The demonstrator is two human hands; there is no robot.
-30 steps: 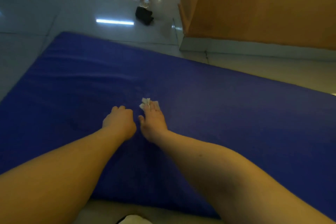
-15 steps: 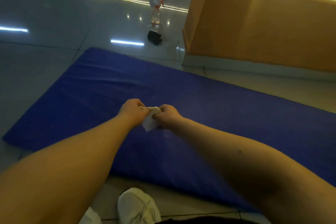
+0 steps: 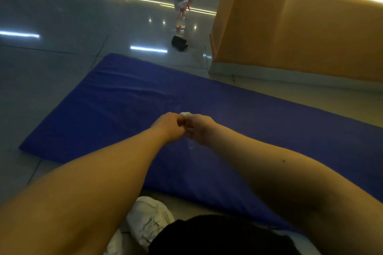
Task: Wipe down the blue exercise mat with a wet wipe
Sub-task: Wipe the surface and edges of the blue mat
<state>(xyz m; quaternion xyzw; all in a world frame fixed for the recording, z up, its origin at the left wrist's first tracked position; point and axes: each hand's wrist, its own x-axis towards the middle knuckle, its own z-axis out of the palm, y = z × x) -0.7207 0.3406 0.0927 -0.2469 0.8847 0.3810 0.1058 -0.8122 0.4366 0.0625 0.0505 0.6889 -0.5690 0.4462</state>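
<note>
The blue exercise mat (image 3: 116,107) lies flat on the glossy tiled floor and runs from the left to the right edge of the view. Above its middle my left hand (image 3: 169,125) and my right hand (image 3: 200,128) are raised close together, knuckles nearly touching. Both hold a small crumpled white wet wipe (image 3: 185,114), of which only a bit shows above the fingers. The fingers of both hands are curled around it.
A clear spray bottle with a red and white trigger (image 3: 181,20) stands on the floor beyond the mat, with a black cloth (image 3: 179,43) at its foot. An orange wall and pillar (image 3: 290,33) rise at the right. My white shoe (image 3: 148,221) is at the near edge.
A second ago my right hand pressed the wipe flat on the mat. Both hands have since lifted off the mat and bunched the wipe between them. The view has pulled back.
</note>
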